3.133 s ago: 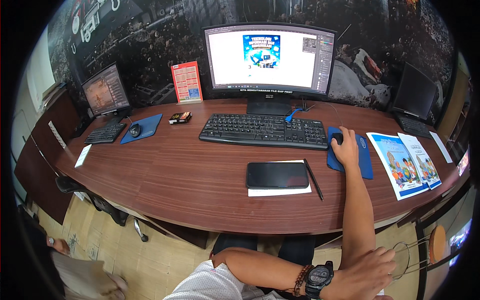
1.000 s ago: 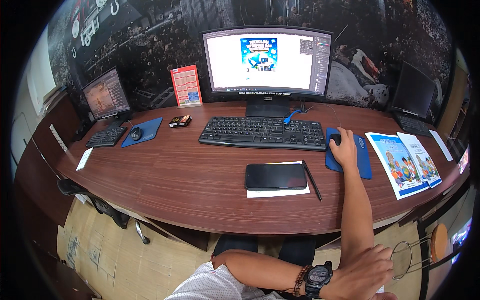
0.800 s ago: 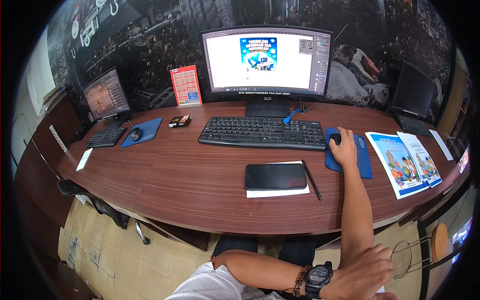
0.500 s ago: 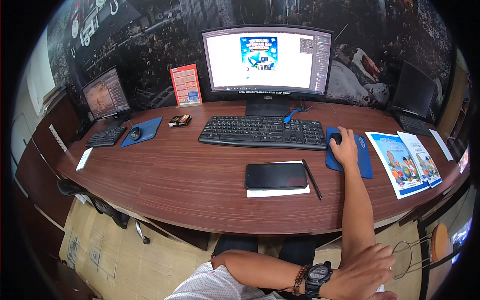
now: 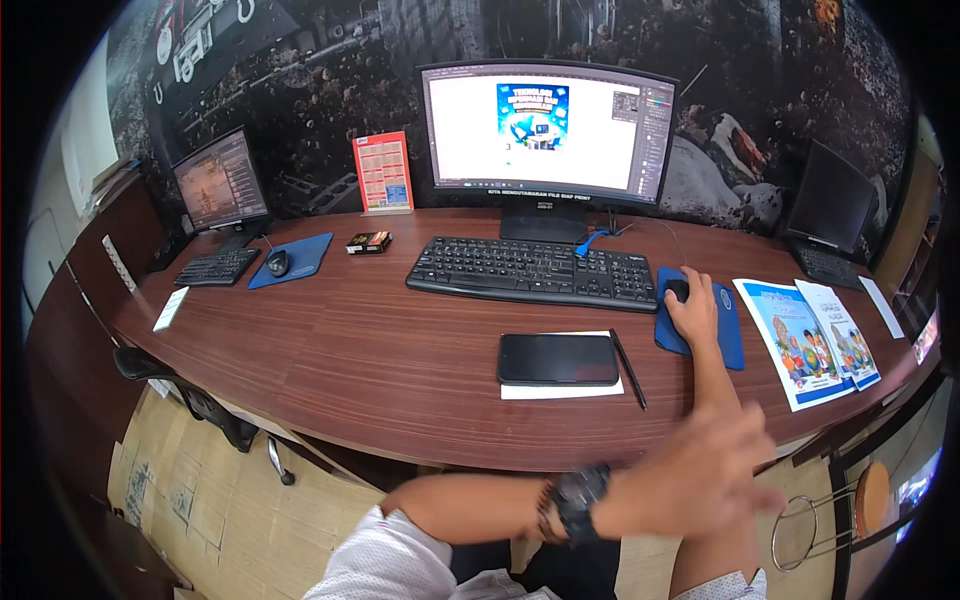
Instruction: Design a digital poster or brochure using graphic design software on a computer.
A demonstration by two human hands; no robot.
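Observation:
My right hand (image 5: 697, 315) rests over a black computer mouse (image 5: 679, 288), its fingers around it and hiding much of it. The mouse sits on a blue mouse pad (image 5: 731, 340), just right of a black keyboard (image 5: 530, 273). My left hand (image 5: 690, 475), smeared by motion, crosses over my right forearm; its fingers are too blurred to read. A dark wristwatch (image 5: 580, 500) is on that wrist. A large monitor (image 5: 600, 179) behind the keyboard shows a blue cover design on a white page.
A black phone (image 5: 558, 360) lies on white paper (image 5: 560, 391) beside a black pen (image 5: 629, 370). Printed booklets (image 5: 800, 350) are at the right. A red-framed calendar (image 5: 383, 172), a small box (image 5: 369, 242) and a second mouse (image 5: 278, 263) stand left. A round stool (image 5: 873, 500) is beyond the desk.
My left hand has moved up along the right forearm, toward the desk edge, and is now blurred. The right hand stays on the mouse. The whole view has shifted slightly.

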